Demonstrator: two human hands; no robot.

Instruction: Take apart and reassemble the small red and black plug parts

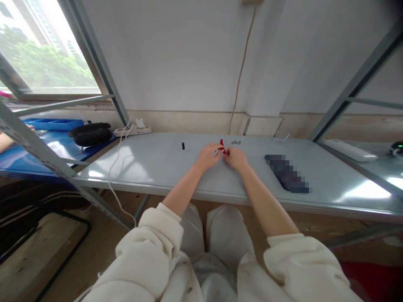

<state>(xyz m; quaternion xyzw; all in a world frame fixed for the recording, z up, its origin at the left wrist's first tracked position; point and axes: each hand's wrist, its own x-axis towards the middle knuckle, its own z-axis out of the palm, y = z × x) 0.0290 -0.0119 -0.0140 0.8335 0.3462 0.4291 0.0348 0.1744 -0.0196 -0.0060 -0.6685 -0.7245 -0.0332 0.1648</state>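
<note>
My left hand [208, 156] and my right hand [236, 158] meet over the middle of a grey metal table [151, 167]. Both have their fingers curled together around a small red thing [222, 146] that pokes up between the fingertips; it is too small to name. A few tiny dark parts [236, 142] lie just behind my right hand. A small black cylinder [183, 146] stands on the table to the left of my left hand, apart from it.
A blurred dark flat object [287, 173] lies right of my hands. A white power strip [132, 131] with a cable sits at the back left. A black case [90, 134] rests on a blue table [37, 151]; another person's arm [6, 140] shows far left. Metal rack struts frame both sides.
</note>
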